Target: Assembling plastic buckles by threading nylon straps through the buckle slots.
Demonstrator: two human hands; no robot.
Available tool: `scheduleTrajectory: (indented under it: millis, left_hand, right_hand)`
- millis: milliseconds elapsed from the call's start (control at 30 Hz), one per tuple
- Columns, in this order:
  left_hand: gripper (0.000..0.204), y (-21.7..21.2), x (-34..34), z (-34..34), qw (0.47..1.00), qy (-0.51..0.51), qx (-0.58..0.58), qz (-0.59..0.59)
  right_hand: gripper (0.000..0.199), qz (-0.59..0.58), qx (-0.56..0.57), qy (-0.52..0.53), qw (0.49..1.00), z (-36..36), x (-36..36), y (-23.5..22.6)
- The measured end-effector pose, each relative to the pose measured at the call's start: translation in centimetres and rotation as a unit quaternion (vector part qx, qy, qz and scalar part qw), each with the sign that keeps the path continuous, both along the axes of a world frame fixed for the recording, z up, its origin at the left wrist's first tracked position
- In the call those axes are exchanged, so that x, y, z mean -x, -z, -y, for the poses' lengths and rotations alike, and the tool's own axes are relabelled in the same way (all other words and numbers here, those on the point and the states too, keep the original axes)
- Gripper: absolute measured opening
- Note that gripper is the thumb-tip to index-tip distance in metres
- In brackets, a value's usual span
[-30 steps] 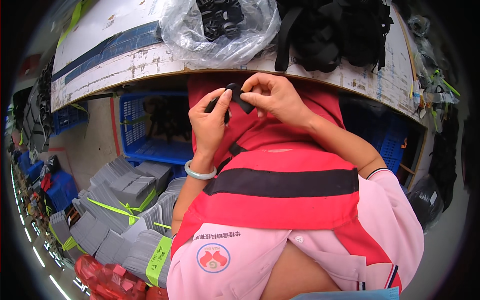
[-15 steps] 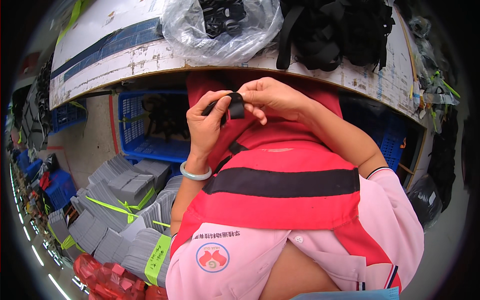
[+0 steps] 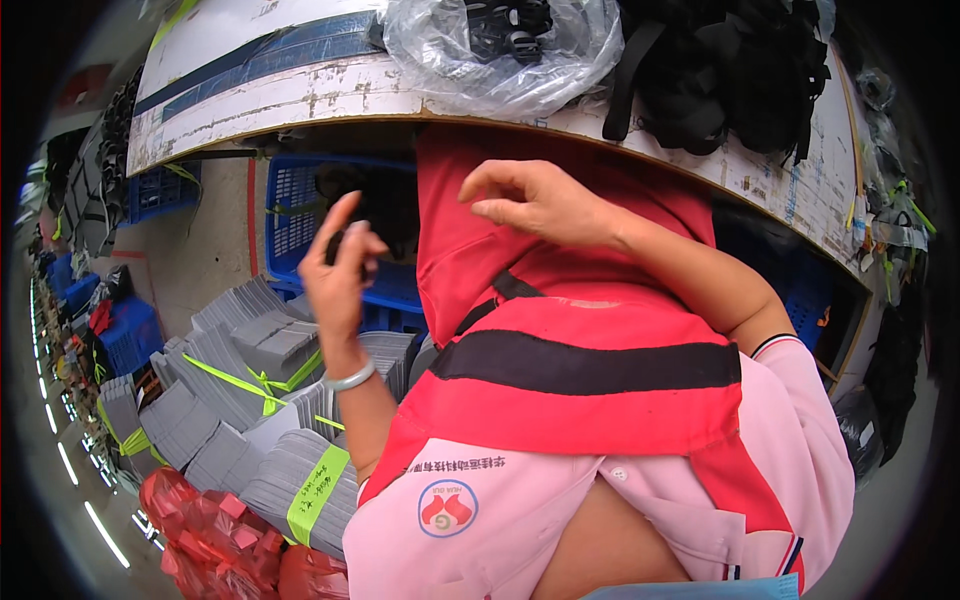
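Observation:
My left hand [image 3: 342, 268] is raised over the blue crate [image 3: 291, 217], its fingers spread and nothing held between them. A pale bangle [image 3: 352, 376] circles that wrist. Dark strap pieces [image 3: 392, 205] lie inside the crate, partly hidden behind the left hand. Above the red apron [image 3: 470, 215] hovers my right hand [image 3: 535, 203], its fingers loosely curved with a gap between thumb and forefinger; no object shows in it. On the worktable [image 3: 330, 92] beyond sit a clear plastic bag [image 3: 440, 65] with small black pieces in it and a heap of black straps [image 3: 710, 80].
Stacks of grey pads [image 3: 210, 440] tied with bright green bands stand at the left, beside red plastic bags [image 3: 215, 535]. The worktable's front edge runs just past my hands. Another blue crate [image 3: 800, 300] is under the table at the right.
The black strap has left both hands. My left hand has moved left over the crate and opened, while my right hand has parted from it. The whole view has shifted a little.

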State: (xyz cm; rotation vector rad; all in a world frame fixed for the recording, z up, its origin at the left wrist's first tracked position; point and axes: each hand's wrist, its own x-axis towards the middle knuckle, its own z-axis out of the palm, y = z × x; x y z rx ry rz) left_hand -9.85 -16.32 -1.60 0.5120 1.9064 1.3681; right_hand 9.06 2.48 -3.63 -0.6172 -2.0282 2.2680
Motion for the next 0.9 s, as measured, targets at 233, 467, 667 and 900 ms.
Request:
scheduleTrajectory:
  millis: [233,467,667,900]
  left_hand:
    - [0.061,2.3,-6.6,-6.1,0.953,0.168,-0.128,0.218]
    - [0.036,5.0,-4.2,-6.1,0.906,0.203,-0.125,0.351]
    - [0.050,5.1,-8.1,-7.4,0.845,0.105,-0.148,0.504]
    - [0.033,3.9,-9.8,-10.3,0.904,0.105,-0.111,0.399]
  right_hand:
    - [0.020,0.018,0.003,-0.012,1.000,-1.0,-0.6,0.0]
    - [0.014,0.020,0.021,0.081,0.996,-1.9,-3.9,-0.2]
    - [0.016,-0.125,-0.363,0.159,0.910,-1.9,-4.3,1.5]
    - [0.020,-0.095,-0.608,0.109,0.781,-3.1,-5.4,1.7]
